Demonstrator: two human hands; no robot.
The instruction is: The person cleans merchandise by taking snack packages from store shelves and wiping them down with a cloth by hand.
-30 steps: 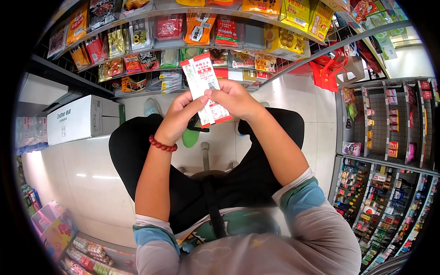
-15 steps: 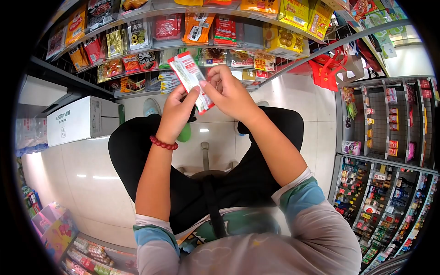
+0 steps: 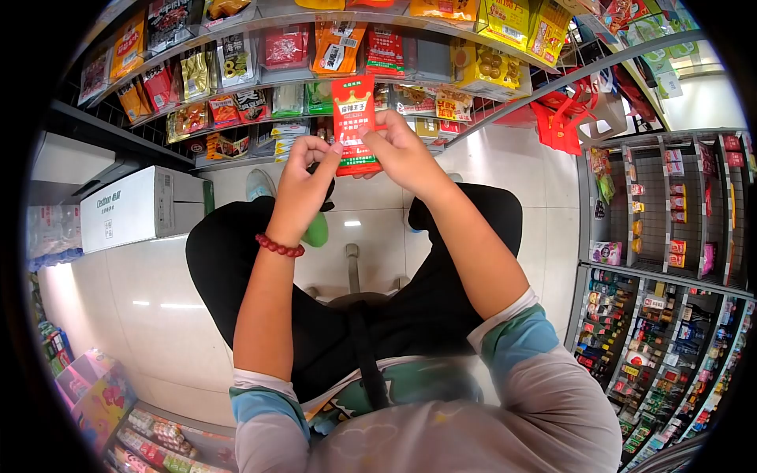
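A red snack packet (image 3: 354, 118) with a yellow crown and a green strip near its bottom is held upright in front of the shelves. My left hand (image 3: 306, 175) pinches its lower left edge with the thumb on the front. On the right side, my right hand (image 3: 400, 154) grips the packet, its thumb across the front and its fingers behind. A red bead bracelet (image 3: 280, 246) circles my left wrist.
Shelves of bagged snacks (image 3: 339, 47) curve across the top. A white carton (image 3: 126, 209) stands at the left. Red bags (image 3: 558, 126) hang at the upper right, above a product rack (image 3: 662, 213). My bent knees are below my hands.
The packet has turned over from its white back to its red front and now stands nearly upright. Both hands have shifted their hold on it and moved slightly.
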